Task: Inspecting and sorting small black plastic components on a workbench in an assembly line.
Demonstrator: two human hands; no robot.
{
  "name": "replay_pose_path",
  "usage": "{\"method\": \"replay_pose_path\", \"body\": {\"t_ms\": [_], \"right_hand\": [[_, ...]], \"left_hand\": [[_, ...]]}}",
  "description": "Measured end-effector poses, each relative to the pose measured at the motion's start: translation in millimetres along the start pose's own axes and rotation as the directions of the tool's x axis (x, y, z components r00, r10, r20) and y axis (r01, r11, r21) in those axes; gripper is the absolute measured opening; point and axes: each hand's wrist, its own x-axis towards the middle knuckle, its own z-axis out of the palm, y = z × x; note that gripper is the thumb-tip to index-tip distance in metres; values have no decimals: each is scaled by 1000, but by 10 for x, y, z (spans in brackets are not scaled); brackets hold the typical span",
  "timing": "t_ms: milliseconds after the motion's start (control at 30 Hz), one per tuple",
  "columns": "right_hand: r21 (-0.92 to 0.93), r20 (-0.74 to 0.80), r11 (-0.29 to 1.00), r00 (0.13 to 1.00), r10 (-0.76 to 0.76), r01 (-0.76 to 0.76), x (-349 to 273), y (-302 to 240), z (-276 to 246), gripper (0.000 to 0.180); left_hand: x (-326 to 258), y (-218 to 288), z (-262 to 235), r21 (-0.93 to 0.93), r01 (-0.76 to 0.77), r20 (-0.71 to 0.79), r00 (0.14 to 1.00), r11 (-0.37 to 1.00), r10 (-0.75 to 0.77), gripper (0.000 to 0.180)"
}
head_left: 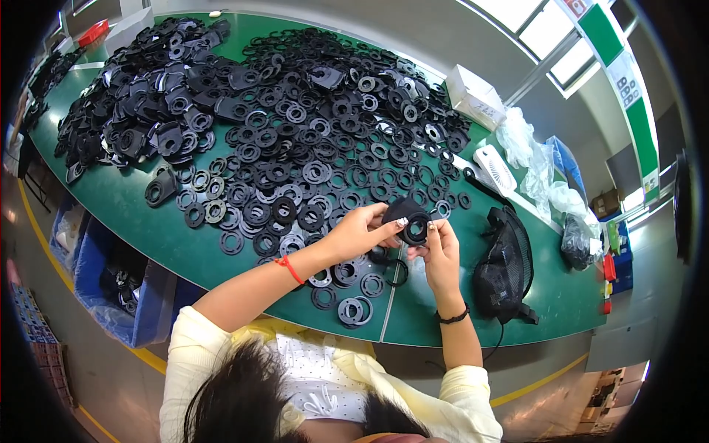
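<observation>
Both my hands meet above the green table's near middle, around a black plastic housing (401, 213) with a round opening. My left hand (367, 230) grips the housing from its left side, thumb lying across its face. At the right rim of the opening, my right hand (437, 251) pinches with thumb and fingertips; a black ring (416, 229) sits at that opening, and whether it is separate from the housing I cannot tell. Just below my hands, loose black rings (371, 285) lie on the table, with a thin black ring (397, 272) close to my right fingers.
A wide heap of black rings (295, 113) and a pile of black housings (166, 136) cover the table's far and left parts. To the right lie a black mesh bag (505, 262), a white fan (495, 168) and a white box (475, 96). Blue bins (122, 295) stand below left.
</observation>
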Motion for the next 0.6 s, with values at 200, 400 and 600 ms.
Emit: {"method": "replay_pose_path", "body": {"t_ms": [200, 400, 600], "right_hand": [[-180, 293, 984, 954, 60, -6, -35, 12, -6, 17], [-252, 277, 958, 938, 208, -138, -53, -20, -8, 34], [-114, 157, 992, 985, 73, -55, -52, -19, 29, 28]], "left_hand": [[40, -68, -101, 151, -53, -88, 994, 987, 67, 25], [34, -144, -67, 287, -207, 57, 978, 936, 199, 28], [50, -120, -84, 146, -44, 59, 998, 988, 36, 31]]}}
